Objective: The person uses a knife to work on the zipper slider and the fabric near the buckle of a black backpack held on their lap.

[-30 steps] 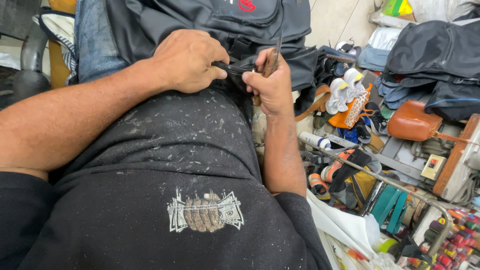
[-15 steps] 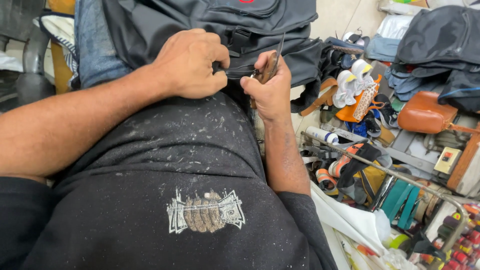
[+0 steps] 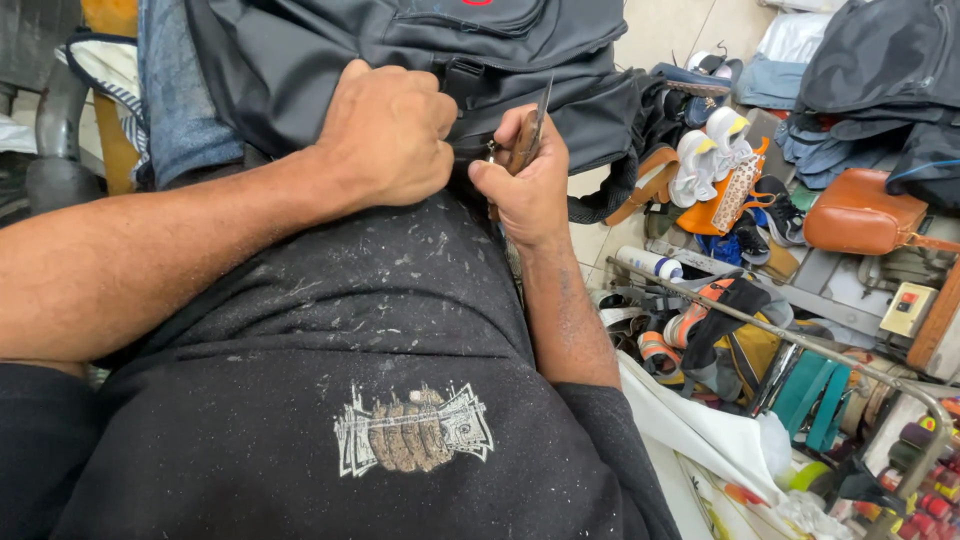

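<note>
At upper centre of the frame, the left hand (image 3: pixel 392 132) clenches a fold of the dark grey backpack (image 3: pixel 420 60) lying across the lap. Just beside it, the right hand (image 3: pixel 528 180) grasps a thin-bladed knife (image 3: pixel 534 128), blade up against the backpack's edge.

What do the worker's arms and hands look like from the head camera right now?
Both forearms are bare below short black sleeves. The left hand and right hand wear no gloves, and no rings or watch show. The black T-shirt is flecked with pale dust and carries a small grey printed graphic on the front.
</note>
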